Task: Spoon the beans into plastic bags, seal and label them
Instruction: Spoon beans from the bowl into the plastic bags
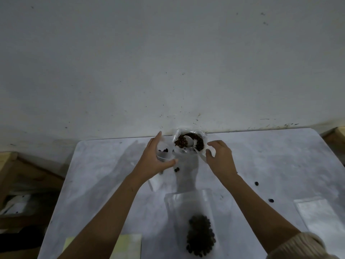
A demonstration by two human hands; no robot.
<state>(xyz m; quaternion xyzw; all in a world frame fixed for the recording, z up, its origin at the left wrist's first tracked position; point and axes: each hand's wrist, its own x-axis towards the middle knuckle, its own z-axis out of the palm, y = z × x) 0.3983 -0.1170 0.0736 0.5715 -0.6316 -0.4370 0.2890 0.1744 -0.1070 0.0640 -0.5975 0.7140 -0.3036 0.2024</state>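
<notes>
My left hand holds a small clear plastic bag upright, with a few dark beans in its bottom. Just right of it stands a large open bag of brown beans against the wall. A white spoon lies in that bag, its handle sticking out toward my right hand. My right hand hovers at the handle with fingers spread, touching or nearly touching it. A clear bag with beans inside lies flat at the table's near edge.
An empty clear bag lies at the right on the white table. A yellow label pad sits at the near left. Loose beans are scattered mid-table and to the right. The wall is close behind; wooden frames flank the table.
</notes>
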